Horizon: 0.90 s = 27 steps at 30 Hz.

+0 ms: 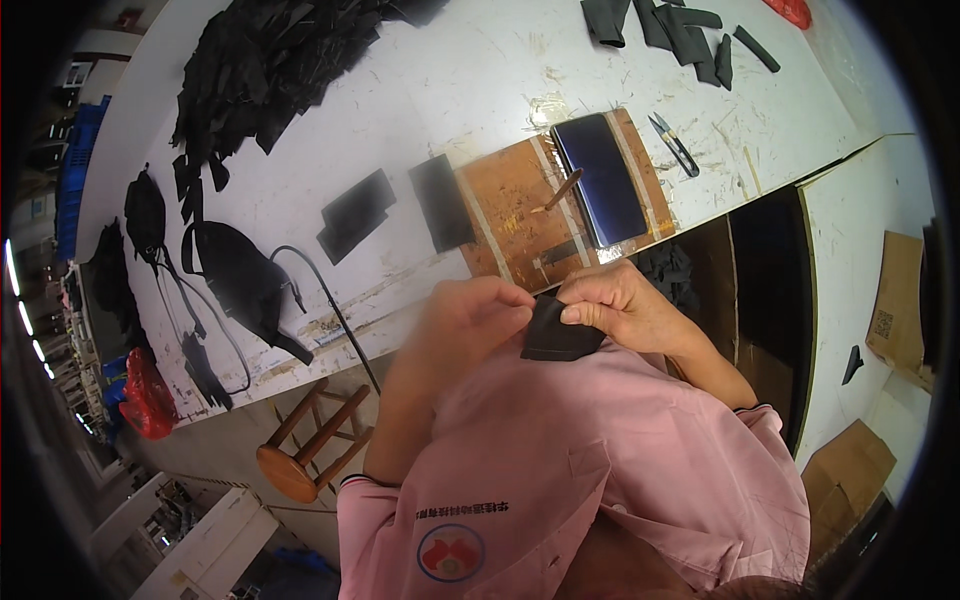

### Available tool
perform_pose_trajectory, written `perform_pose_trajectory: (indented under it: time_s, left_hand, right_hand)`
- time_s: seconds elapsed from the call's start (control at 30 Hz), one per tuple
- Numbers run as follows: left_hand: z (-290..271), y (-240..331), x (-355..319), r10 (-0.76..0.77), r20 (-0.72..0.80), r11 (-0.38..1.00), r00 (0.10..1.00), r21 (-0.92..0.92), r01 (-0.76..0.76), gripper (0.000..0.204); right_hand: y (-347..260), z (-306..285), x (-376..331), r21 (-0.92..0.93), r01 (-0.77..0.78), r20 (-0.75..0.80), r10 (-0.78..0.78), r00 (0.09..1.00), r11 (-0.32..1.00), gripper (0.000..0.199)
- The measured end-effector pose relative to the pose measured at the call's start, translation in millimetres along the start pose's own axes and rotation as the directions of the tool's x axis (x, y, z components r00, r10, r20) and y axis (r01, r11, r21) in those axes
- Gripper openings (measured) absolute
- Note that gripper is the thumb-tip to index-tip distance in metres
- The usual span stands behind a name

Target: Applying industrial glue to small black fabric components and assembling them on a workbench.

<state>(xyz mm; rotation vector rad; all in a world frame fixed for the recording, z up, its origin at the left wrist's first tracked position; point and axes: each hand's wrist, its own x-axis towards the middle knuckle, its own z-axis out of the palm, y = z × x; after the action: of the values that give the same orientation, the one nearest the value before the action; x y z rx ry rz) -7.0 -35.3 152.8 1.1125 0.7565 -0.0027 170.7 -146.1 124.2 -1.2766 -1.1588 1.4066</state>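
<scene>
Fabric piece [560, 335], black, pinched in right hand [622, 308]; left hand [478, 312] at edge, hold unclear; best keep it taut.

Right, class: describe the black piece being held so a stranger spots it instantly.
Find the white table, then the brown board at its near edge. Below it in view, the right hand pinches a flat black piece. Unlike the loose black pieces on the table, it's held.
</scene>
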Motion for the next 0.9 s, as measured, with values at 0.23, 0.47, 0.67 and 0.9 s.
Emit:
perform_pose_trajectory:
  time_s: [0.23,0.47,0.67,0.9]
  left_hand:
    - [-1.1,-5.3,5.5,-0.05,0.008,0.992,0.999,0.112,0.049,0.012]
    - [1.5,-6.3,5.2,0.001,0.004,0.998,1.0,0.065,-0.001,0.012]
    - [0.8,-4.5,4.1,-0.002,0.039,0.998,0.999,0.061,0.0,0.013]
    - [0.4,-3.1,2.8,0.051,0.081,0.981,0.995,0.181,-0.065,0.012]
  right_hand:
    - [4.4,4.2,-3.5,0.213,-0.144,-0.011,0.15,0.989,0.966,0.012]
    - [7.6,6.8,-3.3,0.018,-0.004,-0.072,0.005,0.997,1.0,0.014]
    - [6.8,6.8,-2.2,-0.038,-0.024,-0.038,0.022,0.999,0.999,0.02]
    - [5.4,3.9,-0.6,-0.095,-0.006,0.015,0.008,1.0,0.995,0.022]
